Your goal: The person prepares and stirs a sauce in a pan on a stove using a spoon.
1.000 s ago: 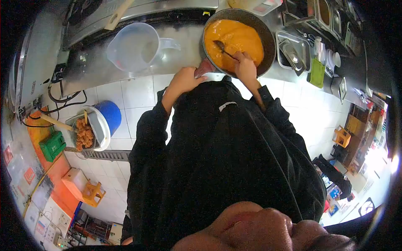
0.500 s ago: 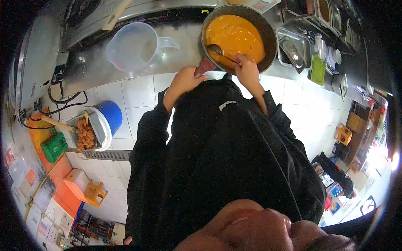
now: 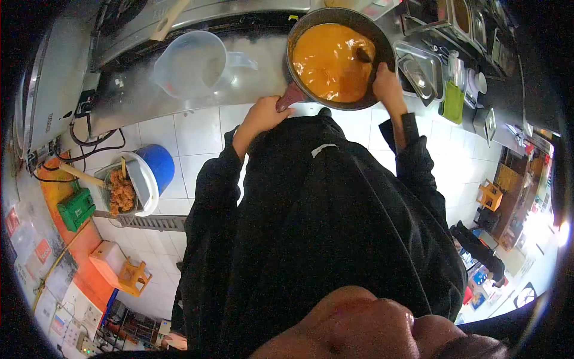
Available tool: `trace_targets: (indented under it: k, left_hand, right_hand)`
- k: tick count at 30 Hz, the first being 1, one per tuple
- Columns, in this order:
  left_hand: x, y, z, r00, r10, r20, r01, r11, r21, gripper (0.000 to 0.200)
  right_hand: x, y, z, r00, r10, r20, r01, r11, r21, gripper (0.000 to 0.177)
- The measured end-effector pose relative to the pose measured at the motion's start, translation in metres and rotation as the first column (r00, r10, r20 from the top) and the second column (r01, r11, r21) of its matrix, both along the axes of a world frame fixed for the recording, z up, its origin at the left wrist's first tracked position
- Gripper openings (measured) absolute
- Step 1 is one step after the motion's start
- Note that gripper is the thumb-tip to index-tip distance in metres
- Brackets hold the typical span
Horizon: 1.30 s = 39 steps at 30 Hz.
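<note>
My left hand (image 3: 266, 113) is closed around the reddish-brown handle (image 3: 290, 97) of a deep, dark speckled pan (image 3: 384, 48). Thick, glossy orange sauce (image 3: 329, 63) covers the bottom of the pan. At the pan's right rim, my right hand (image 3: 387, 85) grips a metal spoon, its handle mostly hidden by the fingers. The dark bowl of the spoon (image 3: 363, 55) sits in the sauce near the right wall. Left of the pan, a translucent plastic measuring jug (image 3: 191, 64) stands on the steel counter (image 3: 131, 99).
Right of the pan are a metal tray (image 3: 418, 72) and a green cloth (image 3: 452, 102). Fried food (image 3: 122, 191) fills a wire strainer by a blue bucket (image 3: 160, 170) at left. A dark-clothed person (image 3: 478, 248) is at far right; part of another person's hand (image 3: 175, 341) shows lower left.
My right hand has swept the spoon from the left side of the sauce to the right side. The sauce surface has shifted; my left hand stays on the handle.
</note>
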State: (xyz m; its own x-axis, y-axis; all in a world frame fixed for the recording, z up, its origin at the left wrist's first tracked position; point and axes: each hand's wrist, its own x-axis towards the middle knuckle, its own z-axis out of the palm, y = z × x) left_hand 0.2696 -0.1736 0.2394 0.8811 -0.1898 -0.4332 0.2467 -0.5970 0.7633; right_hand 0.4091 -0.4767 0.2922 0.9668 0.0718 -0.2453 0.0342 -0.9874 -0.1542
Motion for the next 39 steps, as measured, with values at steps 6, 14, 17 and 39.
trace_targets:
  k: [6,14,17,39]
  left_hand:
    - [0.004,0.000,0.008,0.998,-0.031,0.057,0.030,0.999,0.010,0.038]
    - [0.006,-0.001,0.006,0.992,-0.043,0.117,0.042,0.999,0.013,0.034]
    - [0.005,-0.003,0.012,0.996,-0.037,0.076,0.039,0.999,-0.025,0.034]
    - [0.002,-0.006,0.012,0.991,-0.006,0.130,0.010,0.999,-0.031,0.038]
  right_hand:
    - [-0.056,0.013,0.012,0.985,0.047,-0.165,-0.055,0.998,-0.041,0.030]
    - [-0.073,0.054,-0.009,0.967,0.188,-0.171,-0.155,0.969,0.191,0.023]
    - [-0.070,0.071,-0.016,0.961,0.198,-0.194,-0.148,0.959,0.243,0.026]
    - [0.034,0.063,-0.054,0.913,0.299,0.276,-0.223,0.935,-0.277,0.031]
